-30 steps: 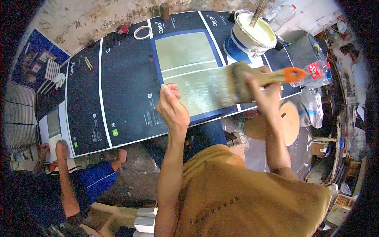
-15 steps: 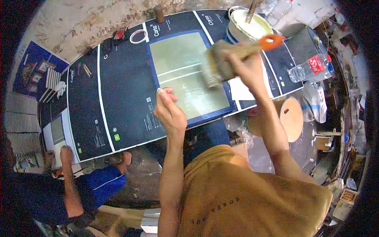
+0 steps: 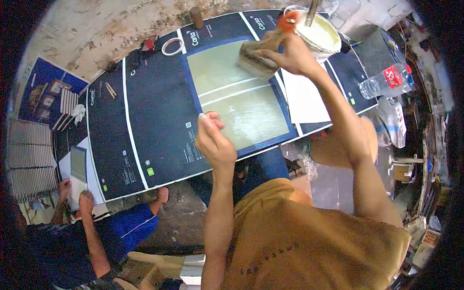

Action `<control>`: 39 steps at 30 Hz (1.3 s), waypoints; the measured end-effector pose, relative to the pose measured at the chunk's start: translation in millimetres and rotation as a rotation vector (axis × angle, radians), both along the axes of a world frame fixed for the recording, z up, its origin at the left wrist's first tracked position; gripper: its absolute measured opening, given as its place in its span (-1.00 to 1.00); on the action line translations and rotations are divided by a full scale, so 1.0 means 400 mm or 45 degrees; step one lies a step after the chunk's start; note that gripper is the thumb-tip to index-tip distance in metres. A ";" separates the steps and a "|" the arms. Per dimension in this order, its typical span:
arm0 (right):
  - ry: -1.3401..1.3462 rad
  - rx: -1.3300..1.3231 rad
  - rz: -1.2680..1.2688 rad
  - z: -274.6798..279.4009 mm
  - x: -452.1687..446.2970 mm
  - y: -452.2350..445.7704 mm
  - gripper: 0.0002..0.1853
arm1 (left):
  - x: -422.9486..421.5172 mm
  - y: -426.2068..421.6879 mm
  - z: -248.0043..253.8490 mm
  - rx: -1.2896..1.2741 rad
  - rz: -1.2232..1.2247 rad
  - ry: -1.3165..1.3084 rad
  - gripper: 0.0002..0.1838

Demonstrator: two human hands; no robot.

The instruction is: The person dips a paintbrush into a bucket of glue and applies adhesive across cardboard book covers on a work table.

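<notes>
My right hand is closed round the handle of a wide paint brush, its orange handle end pointing up and back. The brush is blurred, with its bristles at the upper right of a greenish panel with a blue border. Two pale lines cross the panel, and its lower half shines as if wet. My left hand is beside the panel's lower left edge, fingers curled and thumb up against them. Whatever lies inside those fingers is hidden.
A bucket of pale cream liquid with a stick stands behind the brush. White paper, a tape roll and a plastic bottle lie on the dark table. At left, a co-worker's hands are at a smaller panel.
My right hand and the brush have moved up and away from me, from the panel's middle right to its upper right. My left hand stays at the panel's edge. The co-worker's panel now appears tilted.
</notes>
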State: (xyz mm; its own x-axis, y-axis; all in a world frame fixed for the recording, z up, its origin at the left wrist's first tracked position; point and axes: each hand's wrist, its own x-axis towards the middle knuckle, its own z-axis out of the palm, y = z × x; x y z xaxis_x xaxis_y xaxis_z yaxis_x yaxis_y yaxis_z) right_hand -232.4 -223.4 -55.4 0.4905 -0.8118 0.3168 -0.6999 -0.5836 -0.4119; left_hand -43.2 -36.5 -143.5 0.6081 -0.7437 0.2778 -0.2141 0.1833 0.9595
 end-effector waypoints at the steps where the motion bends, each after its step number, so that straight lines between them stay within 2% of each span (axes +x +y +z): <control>1: -0.092 0.052 -0.073 0.005 0.016 -0.031 -0.63 | 0.001 0.003 0.011 0.062 0.003 -0.004 -0.48; 2: 0.011 0.176 -0.222 0.038 0.021 -0.079 -0.62 | 0.000 0.009 0.032 0.125 0.008 -0.003 -0.52; 4: 0.419 -0.244 -0.357 0.066 0.020 -0.153 -0.60 | -0.001 0.013 0.044 0.211 0.019 0.009 -0.56; 7: -0.036 -0.195 0.091 0.125 0.023 -0.177 -0.67 | 0.003 0.015 0.044 0.259 0.019 0.007 -0.53; 10: -0.017 -0.025 0.650 0.085 0.067 -0.206 -0.73 | 0.006 0.014 0.038 0.220 -0.019 -0.049 -0.42; 12: 0.441 -0.017 0.445 0.071 0.085 -0.304 -0.78 | 0.006 0.019 0.030 0.220 -0.040 -0.035 -0.41; 13: 0.469 -0.088 0.265 0.095 0.109 -0.301 -0.77 | 0.006 0.022 0.039 0.219 -0.046 -0.036 -0.41; 15: 0.320 -0.053 0.379 0.152 0.181 -0.280 -0.78 | 0.007 0.017 0.037 0.190 -0.047 0.019 -0.39; 17: -0.046 0.183 0.924 0.183 0.254 -0.214 -0.78 | 0.014 0.025 0.037 0.244 -0.086 0.007 -0.50; 18: -0.013 0.413 1.171 0.184 0.288 -0.190 -0.80 | 0.015 0.024 0.040 0.263 -0.118 0.000 -0.56; 19: -0.022 0.476 1.159 0.159 0.329 -0.178 -0.79 | 0.015 0.021 0.040 0.237 -0.127 0.004 -0.56; 21: 0.075 0.363 1.016 0.106 0.405 -0.248 -0.78 | 0.015 0.022 0.039 0.191 -0.133 0.011 -0.55; 24: 0.203 0.132 0.889 0.119 0.443 -0.298 -0.76 | 0.017 0.019 0.043 0.244 -0.114 0.034 -0.53; 25: 0.250 0.044 0.859 0.142 0.446 -0.306 -0.75 | 0.029 0.018 0.047 0.260 -0.123 0.250 -0.52; 27: -0.046 -0.076 0.722 0.200 0.389 -0.219 -0.74 | 0.069 0.004 0.057 0.259 -0.159 0.697 -0.48; 28: -0.043 -0.231 0.820 0.230 0.353 -0.186 -0.73 | 0.123 -0.011 0.067 0.152 -0.172 0.808 -0.38; 29: -0.022 -0.257 0.602 0.202 0.291 -0.158 -0.79 | 0.192 -0.032 0.079 0.041 -0.177 0.923 -0.27; 30: -0.129 -0.192 0.612 0.225 0.264 -0.072 -0.84 | 0.240 -0.078 0.105 -0.077 -0.048 0.799 -0.29; 32: 0.030 -0.253 0.774 0.216 0.224 0.017 -0.82 | 0.282 -0.208 0.221 -0.166 -0.021 0.547 -0.44; 34: 0.136 -0.186 1.054 0.202 0.222 0.091 -0.80 | 0.353 -0.375 0.212 -0.106 -0.495 -0.522 -0.58; 35: 0.211 -0.132 1.082 0.183 0.230 0.113 -0.77 | 0.369 -0.488 0.157 -0.041 -0.840 -0.771 -0.62; 36: 0.276 -0.085 1.047 0.166 0.244 0.130 -0.79 | 0.351 -0.532 0.164 0.330 -1.024 -0.754 -0.44; 37: 0.293 -0.157 1.004 0.147 0.267 0.124 -0.77 | 0.330 -0.564 0.189 0.757 -1.175 -0.767 -0.11; 38: 0.306 -0.228 0.952 0.126 0.288 0.114 -0.75 | 0.325 -0.577 0.190 0.860 -1.255 -0.865 0.14; 39: 0.270 -0.304 0.861 0.095 0.309 0.099 -0.74 | 0.321 -0.593 0.192 0.893 -1.303 -0.850 0.14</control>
State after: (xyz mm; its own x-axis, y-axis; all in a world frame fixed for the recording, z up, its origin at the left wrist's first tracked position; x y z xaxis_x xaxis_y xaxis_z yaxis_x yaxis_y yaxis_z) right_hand -108.9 -183.8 -17.4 0.9285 -0.2323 0.2898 -0.2067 -0.9715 -0.1165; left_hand 85.2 -273.5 -66.7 -0.3754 -0.8727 -0.3123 -0.7235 0.0653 0.6872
